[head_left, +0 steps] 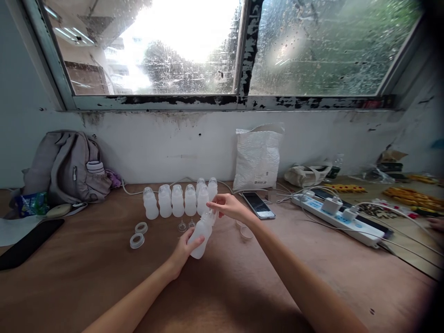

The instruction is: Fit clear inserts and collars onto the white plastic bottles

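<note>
My left hand point(183, 249) is wrapped round the body of a frosted white baby bottle point(200, 240), which leans to the right above the table. At the bottle's top, the fingers of my right hand point(227, 206) close on its clear cap point(211, 214), partly hidden by them. Behind my hands, several similar baby bottles point(177, 201) with clear domed tops stand upright. Two clear nipples point(182, 225) rest just left of the held bottle. Two whitish rings point(137, 240) lie farther left. Beyond my right wrist is a clear round cover point(246, 232).
A phone point(258, 205) and a white padded bag point(258, 159) are behind my right hand. Cables run from a white power strip point(342, 219) on the right. A grey backpack point(67, 166) leans against the wall at left, near a black flat object point(31, 243).
</note>
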### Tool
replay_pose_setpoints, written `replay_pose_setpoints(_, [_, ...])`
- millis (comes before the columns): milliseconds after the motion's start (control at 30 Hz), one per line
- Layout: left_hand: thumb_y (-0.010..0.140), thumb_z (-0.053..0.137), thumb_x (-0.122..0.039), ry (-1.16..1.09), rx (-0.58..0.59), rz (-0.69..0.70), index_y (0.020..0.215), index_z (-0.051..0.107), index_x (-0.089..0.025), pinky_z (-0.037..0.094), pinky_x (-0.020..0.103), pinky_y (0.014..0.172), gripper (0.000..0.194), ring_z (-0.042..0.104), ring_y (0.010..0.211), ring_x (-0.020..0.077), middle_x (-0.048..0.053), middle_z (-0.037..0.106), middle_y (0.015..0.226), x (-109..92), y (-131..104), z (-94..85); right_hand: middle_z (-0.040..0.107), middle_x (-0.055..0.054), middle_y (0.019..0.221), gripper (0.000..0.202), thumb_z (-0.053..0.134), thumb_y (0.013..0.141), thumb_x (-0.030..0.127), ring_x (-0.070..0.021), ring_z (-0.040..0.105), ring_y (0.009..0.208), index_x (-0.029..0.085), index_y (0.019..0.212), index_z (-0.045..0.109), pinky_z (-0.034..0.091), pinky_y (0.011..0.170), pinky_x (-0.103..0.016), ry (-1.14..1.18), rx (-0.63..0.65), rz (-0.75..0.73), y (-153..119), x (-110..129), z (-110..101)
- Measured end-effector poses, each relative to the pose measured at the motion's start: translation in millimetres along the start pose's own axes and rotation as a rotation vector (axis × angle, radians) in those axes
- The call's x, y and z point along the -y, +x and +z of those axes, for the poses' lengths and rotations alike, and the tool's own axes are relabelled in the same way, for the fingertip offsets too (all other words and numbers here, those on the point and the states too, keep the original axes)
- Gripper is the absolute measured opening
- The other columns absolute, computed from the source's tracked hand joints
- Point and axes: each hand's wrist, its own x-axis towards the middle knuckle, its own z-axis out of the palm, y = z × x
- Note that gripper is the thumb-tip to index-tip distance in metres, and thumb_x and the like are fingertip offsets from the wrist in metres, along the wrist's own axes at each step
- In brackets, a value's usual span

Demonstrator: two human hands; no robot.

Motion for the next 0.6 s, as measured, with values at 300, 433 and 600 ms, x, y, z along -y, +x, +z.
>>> replay_pose_setpoints(300, [0.065, 0.065, -0.031, 0.014, 0.080, 0.023, 0.093, 0.061, -0.015, 0.040, 0.023, 0.067, 0.033, 0.053, 0.079, 0.0172, 0.004, 0.060, 0.085, -9, -4, 0.3, 0.057, -0.004, 0.064, 0.058, 0.041, 0.071, 0.066, -0.0097, 0.049, 0.055, 0.011, 0.066, 0.061, 0.039, 0.048, -0.020, 0.290, 0.240, 0.111, -5, 3, 0])
replay_pose_setpoints(433, [0.063, 0.067, -0.032, -0.041, -0.017, 0.032, 0.104, 0.055, -0.018, 0.045, 0.024, 0.061, 0.045, 0.054, 0.080, 0.0180, 0.005, 0.057, 0.093, -8, -3, -0.4, 0.055, -0.003, 0.063, 0.052, 0.044, 0.072, 0.062, -0.0093, 0.047, 0.054, 0.013, 0.064, 0.059, 0.036, 0.047, -0.019, 0.402, 0.244, 0.122, -3, 0, 11])
replay_pose_setpoints(600, [0.064, 0.065, -0.035, -0.082, -0.097, 0.088, 0.101, 0.051, -0.018, 0.048, 0.023, 0.056, 0.044, 0.054, 0.080, 0.0182, 0.006, 0.054, 0.094, -7, -4, -1.0, 0.053, -0.002, 0.061, 0.054, 0.042, 0.072, 0.064, -0.0103, 0.047, 0.052, 0.014, 0.064, 0.058, 0.036, 0.047, -0.021, 0.436, 0.235, 0.112, -1, -3, 13])
